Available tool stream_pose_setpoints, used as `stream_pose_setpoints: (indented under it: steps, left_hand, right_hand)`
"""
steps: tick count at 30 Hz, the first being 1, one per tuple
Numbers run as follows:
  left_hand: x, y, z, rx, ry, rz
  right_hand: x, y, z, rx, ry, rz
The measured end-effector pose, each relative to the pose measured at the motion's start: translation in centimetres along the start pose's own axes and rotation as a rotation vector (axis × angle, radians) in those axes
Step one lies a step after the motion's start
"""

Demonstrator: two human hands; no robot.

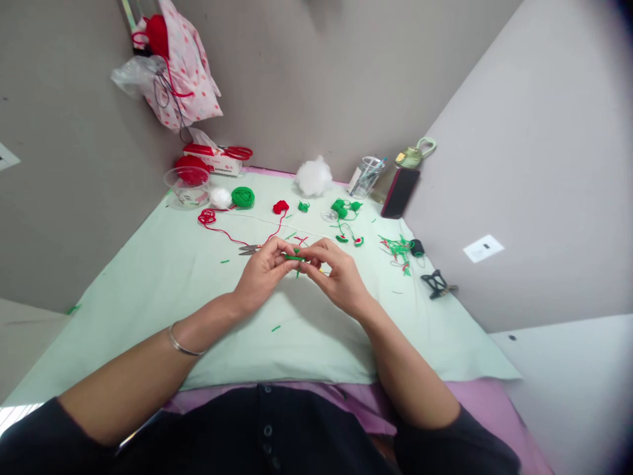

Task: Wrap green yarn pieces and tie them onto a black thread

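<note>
Your L hand [264,267] & R hand [340,269], both nearly closed, pinch a green yarn pc [295,258]; scissors [248,250] partly hidden by L.

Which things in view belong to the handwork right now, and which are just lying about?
Likely in the work:
Small green piece, held by the left hand and right hand
Scissors beside the left hand
Green yarn ball, matching in colour

Apparently just lying about:
Phone
Bottle
Tissue box
</note>
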State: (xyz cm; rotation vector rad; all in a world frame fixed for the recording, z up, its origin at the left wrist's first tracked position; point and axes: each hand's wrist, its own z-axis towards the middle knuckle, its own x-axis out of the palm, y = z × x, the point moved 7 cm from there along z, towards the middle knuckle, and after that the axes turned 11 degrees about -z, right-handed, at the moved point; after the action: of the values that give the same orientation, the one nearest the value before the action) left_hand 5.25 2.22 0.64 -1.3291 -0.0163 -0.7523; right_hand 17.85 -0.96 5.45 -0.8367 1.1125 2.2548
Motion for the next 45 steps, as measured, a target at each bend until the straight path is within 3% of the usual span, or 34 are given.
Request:
stream_pose_setpoints:
  steps: [7,12,16,26,39,45]
  left_hand:
    - [0.5,-1.0,-0.2,0.127,0.033,0.126]
    - [0.0,-1.1,-0.1,0.122,0.001,0.138]
    - [-0.1,-1.1,-0.2,0.110,-0.030,0.117]
    - [-0.6,-1.6,-0.4,0.171,-0.089,0.284]
    - [-1.1,-2.0,-0.4,0.163,-0.162,0.272]
    - [-0.9,-1.9,-0.2,0.131,-0.166,0.154]
  right_hand:
    - [-0.3,0.2,0.0,-0.008,0.000,0.017]
    - [-0.4,0.5,0.1,-0.009,-0.033,0.075]
    - [-0.8,0.0,0.1,0.082,-0.082,0.114]
    - [-0.6,-0.3,0.2,0.102,-0.043,0.071]
    - [-1.8,0.6,0.1,0.049,-0.063,0.107]
    - [-1.7,0.0,0.2,0.127,-0.066,0.122]
